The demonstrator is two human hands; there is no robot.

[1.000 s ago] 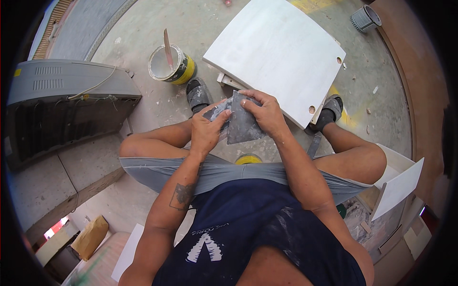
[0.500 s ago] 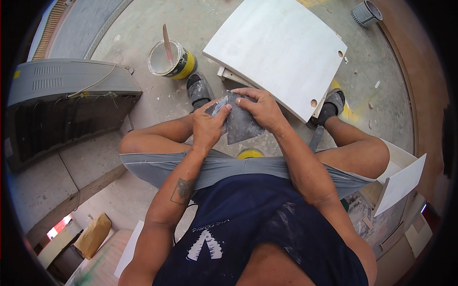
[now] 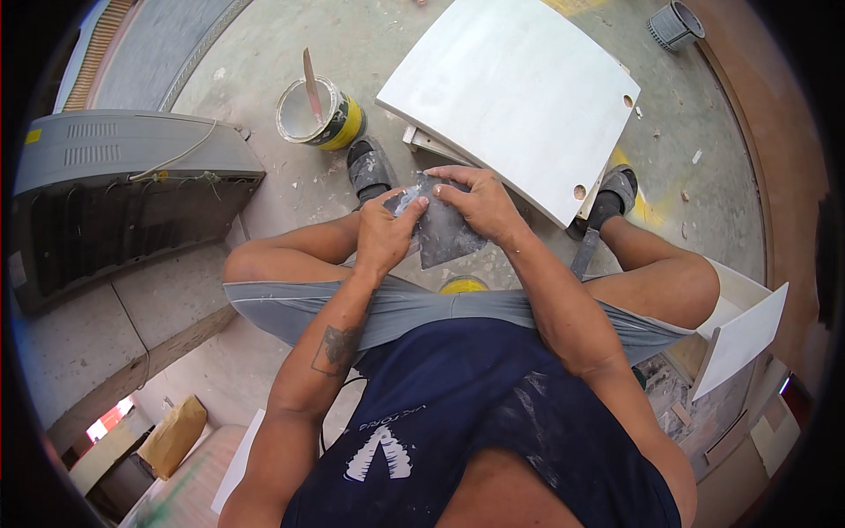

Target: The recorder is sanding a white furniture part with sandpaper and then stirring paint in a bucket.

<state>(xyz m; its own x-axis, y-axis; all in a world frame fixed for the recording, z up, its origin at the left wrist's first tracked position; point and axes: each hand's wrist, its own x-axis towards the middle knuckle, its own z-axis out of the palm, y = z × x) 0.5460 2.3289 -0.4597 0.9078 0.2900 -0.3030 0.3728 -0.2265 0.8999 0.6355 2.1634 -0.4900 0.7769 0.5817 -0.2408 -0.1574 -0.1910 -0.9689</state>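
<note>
Between my knees, both hands hold a dark grey sheet of sandpaper [image 3: 449,236] that is dusted with white powder. My left hand [image 3: 385,233] is closed on its left part, thumb on top, where a paler, whitish patch shows. From the other side my right hand [image 3: 488,207] pinches the upper edge, thumb on the face and fingers behind. The sheet's lower part hangs free and looks folded or doubled. Just beyond the hands lies a white board [image 3: 510,101] with two small round holes along its right side, raised on a light frame.
An open paint can [image 3: 343,125] with a flat stick [image 3: 312,86] in it stands beyond my left foot. A grey appliance casing [image 3: 132,167] sits on a ledge at left. At right are a white drawer-like piece [image 3: 739,339] and, farther off, a grey bucket [image 3: 675,26].
My hands keep their grip on the sandpaper, and its top edge between the thumbs sits slightly lower. The view has shifted a little; the board and can stay put.
</note>
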